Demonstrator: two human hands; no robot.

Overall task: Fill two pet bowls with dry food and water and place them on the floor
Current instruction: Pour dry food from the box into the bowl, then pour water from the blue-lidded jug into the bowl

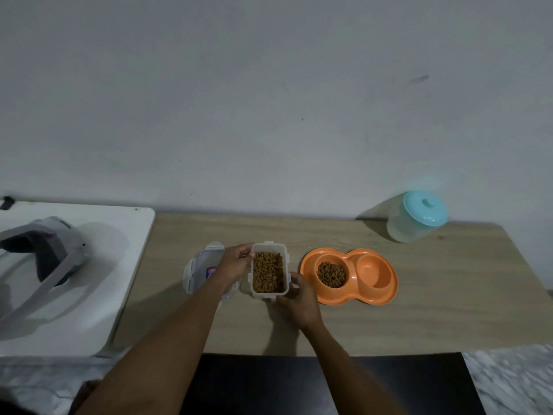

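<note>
An open clear plastic container (268, 272) full of brown dry food stands on the wooden table (419, 319). My left hand (235, 265) grips its far left corner. My right hand (299, 298) holds its near right corner. The container's clear lid (200, 271) lies flat just to the left, partly under my left hand. To the right sits an orange double pet bowl (350, 275); its left well holds dry food (331, 274), its right well (374, 271) looks empty. A translucent jug with a light blue lid (416, 217) stands at the back right.
A white table (113, 265) adjoins on the left and carries a grey headset (48, 253). A grey wall runs behind both tables. Below the wooden table's front edge lie a dark surface (299, 384) and marbled floor (514, 381).
</note>
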